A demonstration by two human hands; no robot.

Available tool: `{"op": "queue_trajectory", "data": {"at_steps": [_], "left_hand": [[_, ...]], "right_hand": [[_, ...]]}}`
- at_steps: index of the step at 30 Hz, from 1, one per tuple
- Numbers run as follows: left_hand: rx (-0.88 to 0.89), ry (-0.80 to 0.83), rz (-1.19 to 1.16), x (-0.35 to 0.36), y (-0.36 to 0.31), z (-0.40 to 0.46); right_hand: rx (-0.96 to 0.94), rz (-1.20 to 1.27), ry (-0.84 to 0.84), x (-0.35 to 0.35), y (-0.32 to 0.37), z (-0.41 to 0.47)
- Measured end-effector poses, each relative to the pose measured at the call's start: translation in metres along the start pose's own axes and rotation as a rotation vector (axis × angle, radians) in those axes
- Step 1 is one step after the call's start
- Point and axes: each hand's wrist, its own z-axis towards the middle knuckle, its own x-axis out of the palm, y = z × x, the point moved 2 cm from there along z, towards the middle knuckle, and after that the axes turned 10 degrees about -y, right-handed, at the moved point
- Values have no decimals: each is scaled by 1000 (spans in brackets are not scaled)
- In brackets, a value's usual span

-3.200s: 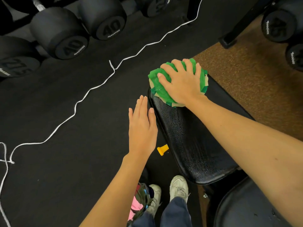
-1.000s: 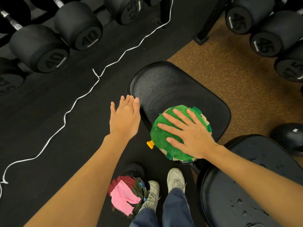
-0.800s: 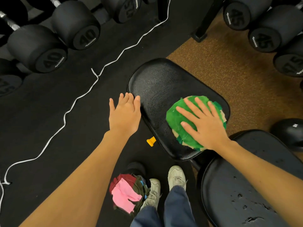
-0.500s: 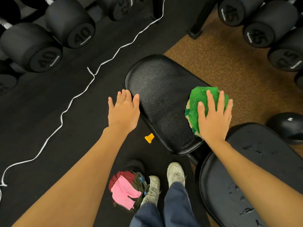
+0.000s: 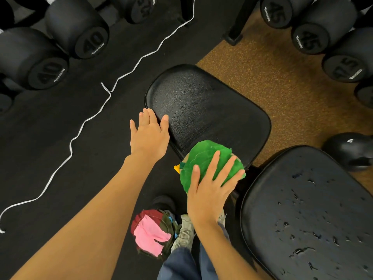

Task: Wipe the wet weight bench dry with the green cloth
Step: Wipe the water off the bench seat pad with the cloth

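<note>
A right hand [image 5: 210, 190], fingers spread flat, presses a green cloth [image 5: 203, 160] on the bench pad's [image 5: 201, 106] near edge. The left hand [image 5: 149, 136] rests open-fingered at its left edge.

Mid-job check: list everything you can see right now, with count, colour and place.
bench pads: two, black; front one between the hands, back one lower right, with droplets
cloth: one, green, near edge of front pad
knob: one, yellow, peeking out left of the cloth
dumbbells: several, black, top left and top right
kettlebell: one, black, right edge
cord: one, white, across the black mat
rag bundle: one, pink, red and dark, by the shoes
shoes: pale, bottom centre
left hand: flat beside front pad's left edge
right hand: pressing flat on cloth
</note>
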Motion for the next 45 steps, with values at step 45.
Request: {"op": "queue_trajectory", "data": {"at_steps": [45], "left_hand": [[-44,-139,-78,4,-3,-1]], "right_hand": [[-1051,-3,173,-3,-1,70]]}}
